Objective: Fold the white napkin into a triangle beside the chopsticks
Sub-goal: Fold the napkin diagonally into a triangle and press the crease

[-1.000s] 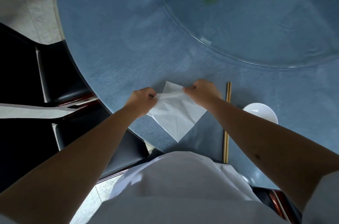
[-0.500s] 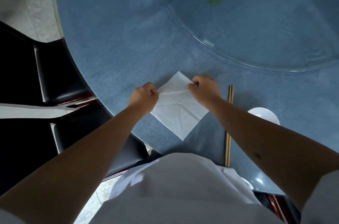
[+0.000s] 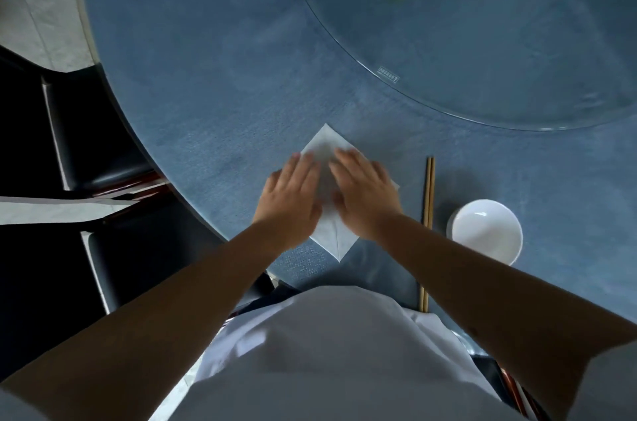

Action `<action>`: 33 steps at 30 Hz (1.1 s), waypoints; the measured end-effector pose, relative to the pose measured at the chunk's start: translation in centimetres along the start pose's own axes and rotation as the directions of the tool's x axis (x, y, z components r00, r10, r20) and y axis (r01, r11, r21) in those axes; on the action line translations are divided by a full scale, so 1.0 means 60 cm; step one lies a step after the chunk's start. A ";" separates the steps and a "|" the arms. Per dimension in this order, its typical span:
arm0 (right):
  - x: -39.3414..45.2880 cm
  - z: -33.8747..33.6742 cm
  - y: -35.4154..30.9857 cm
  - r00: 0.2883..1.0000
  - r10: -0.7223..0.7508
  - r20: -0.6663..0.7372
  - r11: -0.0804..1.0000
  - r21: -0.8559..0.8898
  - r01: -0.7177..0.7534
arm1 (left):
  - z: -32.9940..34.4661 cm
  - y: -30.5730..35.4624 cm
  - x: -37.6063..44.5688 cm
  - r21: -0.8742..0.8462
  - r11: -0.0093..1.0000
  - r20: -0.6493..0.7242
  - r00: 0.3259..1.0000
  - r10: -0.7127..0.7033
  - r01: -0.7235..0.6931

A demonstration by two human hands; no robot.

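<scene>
The white napkin (image 3: 325, 145) lies spread flat as a diamond on the blue tablecloth, one corner pointing away from me and one toward me. My left hand (image 3: 293, 200) rests palm down on its left half, fingers stretched out. My right hand (image 3: 363, 196) lies flat on its right half, fingers apart. Both hands cover the napkin's middle; only its far corner, near corner (image 3: 339, 244) and a bit of the right corner show. A pair of wooden chopsticks (image 3: 428, 213) lies to the right of the napkin, pointing away from me.
A small white bowl (image 3: 486, 231) sits right of the chopsticks. A glass turntable (image 3: 482, 76) with a yellow dish fills the far right of the round table (image 3: 206, 76). Black chairs (image 3: 86, 145) stand at the left, off the table's edge.
Both hands pinched the napkin's folded upper edge before. They have let go and now lie flat and open on it. The napkin has been unfolded from a triangle-like shape into a full diamond.
</scene>
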State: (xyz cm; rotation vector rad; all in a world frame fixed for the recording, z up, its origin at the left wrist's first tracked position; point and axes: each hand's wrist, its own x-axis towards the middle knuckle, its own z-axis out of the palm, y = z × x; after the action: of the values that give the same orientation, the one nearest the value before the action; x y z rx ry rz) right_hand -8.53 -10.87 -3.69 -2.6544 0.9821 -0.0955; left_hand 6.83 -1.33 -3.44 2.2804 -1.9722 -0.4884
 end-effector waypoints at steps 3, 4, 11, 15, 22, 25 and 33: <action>-0.014 0.018 -0.004 0.993 -0.031 0.117 0.998 -0.050 0.037 | 0.029 0.002 -0.008 0.050 0.998 0.043 0.998 0.042 -0.044; -0.015 0.019 0.001 0.990 -0.031 0.134 0.996 -0.077 0.042 | 0.033 -0.001 -0.009 0.071 0.996 0.045 0.998 0.044 -0.047; -0.023 0.008 0.040 0.979 0.075 0.190 0.993 -0.107 -0.055 | 0.026 -0.023 -0.008 0.101 0.995 0.112 0.994 -0.007 -0.004; -0.034 0.002 0.057 0.969 0.125 0.215 0.987 -0.126 -0.099 | 0.018 -0.050 -0.022 0.138 0.990 0.141 0.990 -0.023 0.003; -0.043 -0.008 0.070 0.947 0.174 0.270 0.975 -0.180 -0.128 | 0.003 -0.065 -0.043 0.158 0.985 0.172 0.980 -0.097 0.069; -0.052 -0.016 0.068 0.948 0.165 0.272 0.978 -0.169 -0.122 | 0.005 -0.042 -0.046 0.114 0.989 0.151 0.983 -0.108 0.091; -0.094 -0.011 0.044 0.956 0.123 0.266 0.984 -0.156 -0.083 | 0.029 0.001 -0.051 0.083 0.996 0.163 0.986 0.022 -0.036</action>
State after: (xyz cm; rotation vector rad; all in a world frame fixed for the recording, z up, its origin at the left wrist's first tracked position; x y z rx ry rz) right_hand -14.60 -9.31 -3.63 -2.6402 1.0641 0.3718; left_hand 5.90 1.89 -4.55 2.3257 -2.1375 -0.6165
